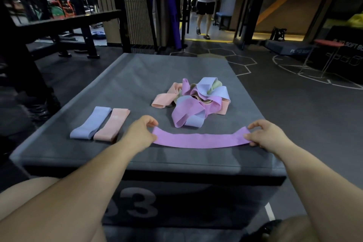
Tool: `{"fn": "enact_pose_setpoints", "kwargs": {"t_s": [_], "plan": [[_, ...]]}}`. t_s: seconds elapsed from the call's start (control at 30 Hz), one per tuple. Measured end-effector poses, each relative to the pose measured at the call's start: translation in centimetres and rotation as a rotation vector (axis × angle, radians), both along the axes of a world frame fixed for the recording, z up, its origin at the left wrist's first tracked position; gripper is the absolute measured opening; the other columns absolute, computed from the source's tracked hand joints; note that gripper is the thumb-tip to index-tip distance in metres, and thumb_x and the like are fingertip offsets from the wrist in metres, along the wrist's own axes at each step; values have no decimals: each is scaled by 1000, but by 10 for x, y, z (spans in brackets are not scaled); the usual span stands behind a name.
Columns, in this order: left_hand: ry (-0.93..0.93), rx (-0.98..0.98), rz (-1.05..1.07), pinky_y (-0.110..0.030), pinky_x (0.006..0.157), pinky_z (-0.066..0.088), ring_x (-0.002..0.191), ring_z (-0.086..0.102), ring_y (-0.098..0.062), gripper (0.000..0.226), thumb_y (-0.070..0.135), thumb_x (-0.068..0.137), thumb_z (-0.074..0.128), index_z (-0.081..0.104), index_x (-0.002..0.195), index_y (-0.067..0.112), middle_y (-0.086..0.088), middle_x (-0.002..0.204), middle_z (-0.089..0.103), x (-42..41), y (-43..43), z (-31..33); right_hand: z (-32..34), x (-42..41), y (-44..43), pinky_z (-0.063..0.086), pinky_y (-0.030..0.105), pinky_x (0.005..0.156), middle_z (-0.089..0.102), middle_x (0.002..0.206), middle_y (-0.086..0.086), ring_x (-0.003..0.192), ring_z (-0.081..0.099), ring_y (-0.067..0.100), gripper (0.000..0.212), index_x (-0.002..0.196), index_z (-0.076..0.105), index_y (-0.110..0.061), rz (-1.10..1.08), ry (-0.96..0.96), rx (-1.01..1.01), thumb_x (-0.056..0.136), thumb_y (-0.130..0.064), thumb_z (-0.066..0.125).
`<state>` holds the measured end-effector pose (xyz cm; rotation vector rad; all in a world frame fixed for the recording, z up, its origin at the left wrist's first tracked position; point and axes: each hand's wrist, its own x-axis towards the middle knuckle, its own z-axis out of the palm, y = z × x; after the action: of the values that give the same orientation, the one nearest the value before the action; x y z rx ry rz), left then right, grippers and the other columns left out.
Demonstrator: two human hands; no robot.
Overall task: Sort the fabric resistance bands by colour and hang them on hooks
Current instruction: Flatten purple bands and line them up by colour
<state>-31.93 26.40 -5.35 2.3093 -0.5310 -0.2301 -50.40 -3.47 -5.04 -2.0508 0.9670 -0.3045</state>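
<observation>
"Any writing?"

"A big '3' on the front of the padded box (pixel 137 76). 'PLYO SOFT' on a dark block (pixel 294 50) far right."

"How many bands?"

"Two flat at left: a blue band (pixel 91 123) beside a peach band (pixel 112 124). A tangled pile (pixel 196 102) sits mid-box. One pink band (pixel 200 139) lies along the near edge, with left hand (pixel 140 133) and right hand (pixel 269 136) fingers pinching its ends."

Dim gym: dark hexagon-marked floor (pixel 231 59), black wire-mesh partition (pixel 135 6), lit doorway (pixel 208 2).
</observation>
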Motion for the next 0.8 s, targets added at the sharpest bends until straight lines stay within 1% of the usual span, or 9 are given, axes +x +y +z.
{"fn": "enact_pose_setpoints", "kwargs": {"t_s": [0.1,0.2,0.23,0.3,0.4,0.53,0.67,0.73,0.8], "plan": [[5,45,-3,-22,81,41,100,58,-14,41,4,80,64,57,115,24,11,119,60,-2,2,0,0,-2,-1,36,23,54,68,57,-1,53,59,6,22,98,63,-19,18,36,-70,81,-13,74],[27,70,1,-25,86,47,99,61,-15,42,5,80,60,57,117,25,11,121,61,-4,3,-3,0,-4,0,38,23,57,66,55,-5,59,60,6,20,97,63,-21,28,80,-136,81,-14,72],[25,85,5,-26,85,47,97,61,-15,41,6,81,59,57,116,26,11,121,61,-5,3,-4,-1,-3,-1,39,23,58,66,56,-6,61,61,7,20,97,62,-22,30,104,-159,80,-16,72],[10,127,10,-24,78,43,95,59,-15,36,8,83,57,57,113,27,9,118,62,-7,4,-6,-3,-2,-1,41,26,62,68,67,-6,72,63,13,21,96,62,-24,26,157,-201,79,-20,72],[-21,183,-15,-24,76,39,95,56,-15,38,11,84,54,55,119,26,7,121,59,-7,4,-7,-6,0,-2,40,28,71,68,91,0,85,59,20,23,98,60,-26,13,220,-249,79,-24,73],[-11,206,-45,-26,80,42,99,56,-16,41,13,84,51,53,123,24,3,126,55,-3,4,-10,-7,4,-2,40,29,73,66,101,5,86,55,22,22,100,56,-26,23,280,-280,82,-24,70],[-17,257,-61,-28,87,42,98,52,-17,39,13,88,49,52,125,25,1,130,44,-2,3,-13,-6,6,-1,40,28,73,59,98,4,86,54,23,29,110,59,-23,12,341,-293,82,-22,67],[-63,299,-61,-28,92,39,107,46,-19,36,14,90,48,52,124,26,0,132,39,-3,2,-15,-7,7,-1,43,29,75,56,98,4,88,54,24,35,117,58,-22,-3,368,-305,83,-21,65],[-124,326,-74,-31,100,36,123,36,-21,37,14,90,47,52,125,25,1,136,36,-5,1,-17,-8,7,1,46,31,80,57,104,6,93,55,26,43,124,55,-21,-17,377,-317,82,-22,63]]}}
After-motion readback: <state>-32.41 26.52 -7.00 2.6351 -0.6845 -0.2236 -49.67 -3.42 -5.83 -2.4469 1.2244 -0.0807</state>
